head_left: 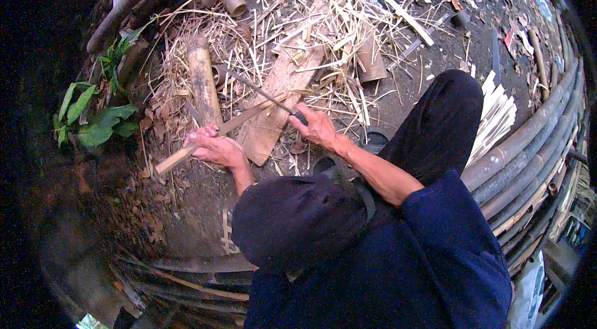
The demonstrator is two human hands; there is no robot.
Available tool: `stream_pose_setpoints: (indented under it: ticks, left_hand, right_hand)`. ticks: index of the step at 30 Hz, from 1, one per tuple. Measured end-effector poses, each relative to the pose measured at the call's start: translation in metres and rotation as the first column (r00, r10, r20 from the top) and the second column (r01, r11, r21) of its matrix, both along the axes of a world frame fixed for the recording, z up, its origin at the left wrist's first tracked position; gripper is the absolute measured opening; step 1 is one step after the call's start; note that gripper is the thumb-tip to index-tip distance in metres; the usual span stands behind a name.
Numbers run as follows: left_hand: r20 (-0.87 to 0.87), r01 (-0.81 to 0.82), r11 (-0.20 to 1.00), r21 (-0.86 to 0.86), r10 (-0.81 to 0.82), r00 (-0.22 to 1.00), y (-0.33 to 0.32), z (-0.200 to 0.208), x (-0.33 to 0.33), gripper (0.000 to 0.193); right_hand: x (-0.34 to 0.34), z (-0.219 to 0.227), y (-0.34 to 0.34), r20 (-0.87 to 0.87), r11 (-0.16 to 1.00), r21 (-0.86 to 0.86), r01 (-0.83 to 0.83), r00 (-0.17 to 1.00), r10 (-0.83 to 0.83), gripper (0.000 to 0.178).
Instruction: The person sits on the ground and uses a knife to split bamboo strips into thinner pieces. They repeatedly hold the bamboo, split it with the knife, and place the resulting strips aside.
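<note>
My left hand (217,150) is closed around the lower part of a split bamboo strip (239,120), which slants up to the right. My right hand (318,127) grips the dark handle of a long knife (260,91). Its narrow blade points up and left, crossing the strip near the far end. Below them a wooden plank (261,139) lies slanted on the ground. I cannot tell whether the strip touches the plank. A short bamboo log (204,74) lies just beyond my left hand.
Pale shavings (323,37) cover the ground ahead. A bundle of split slats (496,114) lies right of my knee. Bamboo poles (528,142) line the right side, with more poles (205,279) at lower left. A green plant (93,120) grows at left.
</note>
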State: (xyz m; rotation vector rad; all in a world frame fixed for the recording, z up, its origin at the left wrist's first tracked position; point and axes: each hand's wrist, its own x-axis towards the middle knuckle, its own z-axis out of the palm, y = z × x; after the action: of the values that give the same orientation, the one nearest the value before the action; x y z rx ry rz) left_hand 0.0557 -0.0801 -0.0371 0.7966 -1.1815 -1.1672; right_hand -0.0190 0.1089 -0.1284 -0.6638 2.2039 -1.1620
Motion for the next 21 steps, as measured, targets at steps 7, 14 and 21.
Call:
stream_pose_setpoints:
  ticks: [7, 14, 21]
  left_hand:
    - [0.039, 0.015, 1.0, -0.003, -0.015, 0.999, -0.001, 0.002, 0.012, 0.03]
    - [-0.418, 0.299, 0.793, 0.53, -0.062, 0.906, 0.041, 0.038, 0.038, 0.056]
    - [-0.791, 0.825, -0.035, 0.563, -0.312, 0.527, -0.027, -0.033, 0.076, 0.029]
  right_hand:
    - [0.008, -0.017, 0.014, -0.033, 0.989, 0.146, -0.012, 0.999, 0.017, 0.039]
    - [-0.019, -0.014, 0.025, -0.012, 0.998, 0.047, 0.029, 1.0, -0.029, 0.044]
    - [-0.032, 0.028, 0.027, 0.018, 0.991, -0.017, 0.136, 0.991, -0.135, 0.048]
